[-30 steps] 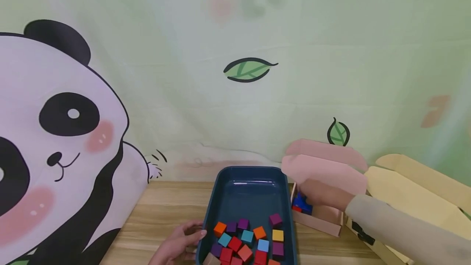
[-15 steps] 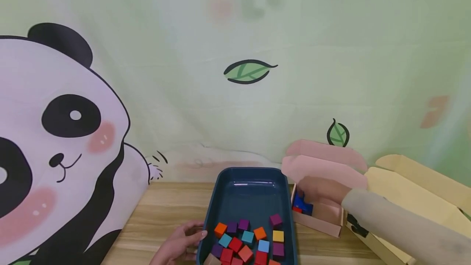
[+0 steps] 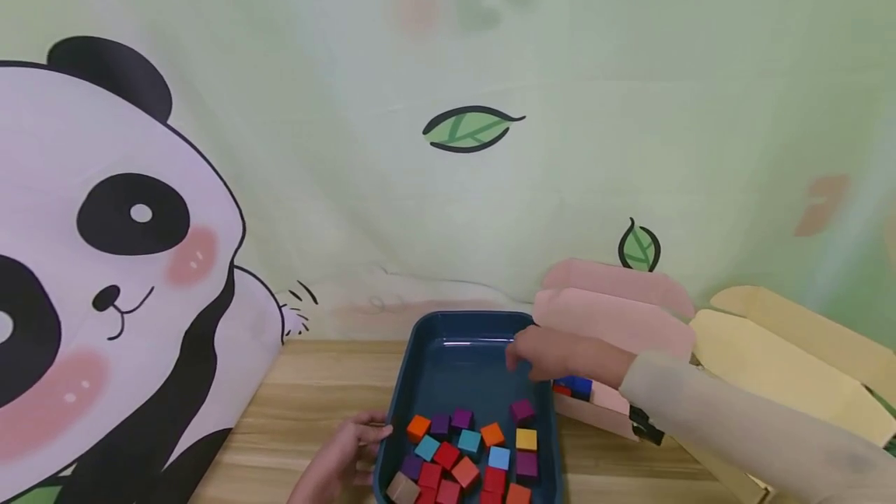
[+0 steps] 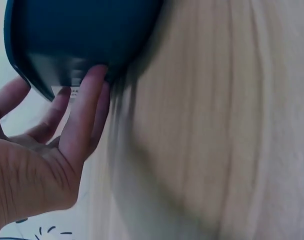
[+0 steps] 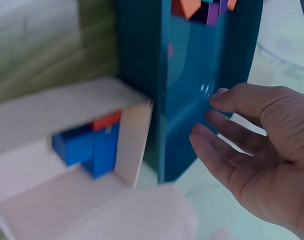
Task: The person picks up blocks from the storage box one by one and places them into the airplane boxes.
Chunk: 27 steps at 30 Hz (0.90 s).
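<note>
In the head view my left hand (image 3: 343,449) is at the near left side of a dark blue tray (image 3: 404,379). The left wrist view shows the thumb at the rim and the other fingers bent against the tray's outer wall (image 4: 52,35). My right hand (image 3: 553,354) is over the tray's far right rim, fingers loosely bent and apart with nothing between them. Several coloured cubes (image 3: 446,455) lie in the near half of the tray. To the right, a pink box (image 3: 595,416) holds blue blocks (image 5: 99,147) and a red one (image 5: 106,121) in one corner.
A yellow box (image 3: 777,348) with its lid up stands right of the pink one, partly behind my right sleeve (image 3: 742,418). The pink lid (image 3: 612,317) leans up at the back. A panda-print curtain (image 3: 350,177) hangs behind the wooden table (image 3: 315,387).
My right hand has come out of the pink box and moved left over the tray's far right rim. The blocks in the box show more openly. My left hand stays at the tray.
</note>
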Available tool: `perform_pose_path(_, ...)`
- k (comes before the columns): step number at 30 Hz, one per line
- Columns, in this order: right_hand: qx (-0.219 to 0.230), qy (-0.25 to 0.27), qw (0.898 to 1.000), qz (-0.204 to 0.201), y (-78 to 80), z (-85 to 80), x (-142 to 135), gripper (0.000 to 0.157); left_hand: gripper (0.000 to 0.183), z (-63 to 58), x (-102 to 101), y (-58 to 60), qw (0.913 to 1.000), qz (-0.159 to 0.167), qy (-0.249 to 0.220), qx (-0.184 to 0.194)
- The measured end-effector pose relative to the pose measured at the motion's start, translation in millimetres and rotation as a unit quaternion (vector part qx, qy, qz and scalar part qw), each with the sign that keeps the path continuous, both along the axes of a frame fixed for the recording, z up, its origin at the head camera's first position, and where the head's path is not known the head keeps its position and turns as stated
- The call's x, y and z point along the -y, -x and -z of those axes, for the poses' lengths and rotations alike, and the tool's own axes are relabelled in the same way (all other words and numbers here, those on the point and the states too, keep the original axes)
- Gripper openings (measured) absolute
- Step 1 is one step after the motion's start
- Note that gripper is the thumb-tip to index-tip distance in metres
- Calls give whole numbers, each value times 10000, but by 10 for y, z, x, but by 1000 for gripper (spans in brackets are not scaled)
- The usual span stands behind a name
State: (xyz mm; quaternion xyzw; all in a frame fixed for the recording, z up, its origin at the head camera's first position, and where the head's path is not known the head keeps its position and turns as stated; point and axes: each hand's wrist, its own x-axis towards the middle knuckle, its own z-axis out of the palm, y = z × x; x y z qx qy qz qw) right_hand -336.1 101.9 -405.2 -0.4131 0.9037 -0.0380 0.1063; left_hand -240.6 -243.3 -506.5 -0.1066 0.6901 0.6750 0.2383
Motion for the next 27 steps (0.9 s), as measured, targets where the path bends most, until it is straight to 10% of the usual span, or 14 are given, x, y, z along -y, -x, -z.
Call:
perform_pose_path(10,208,-223,9988,-377,-142,137,642,25,61,-163,98,-23,9997,222,80,-89)
perform_pose_path(27,1091,-504,9915,499,-203,485,1070,16,47,-67,-53,-5,9995,161,116,-252)
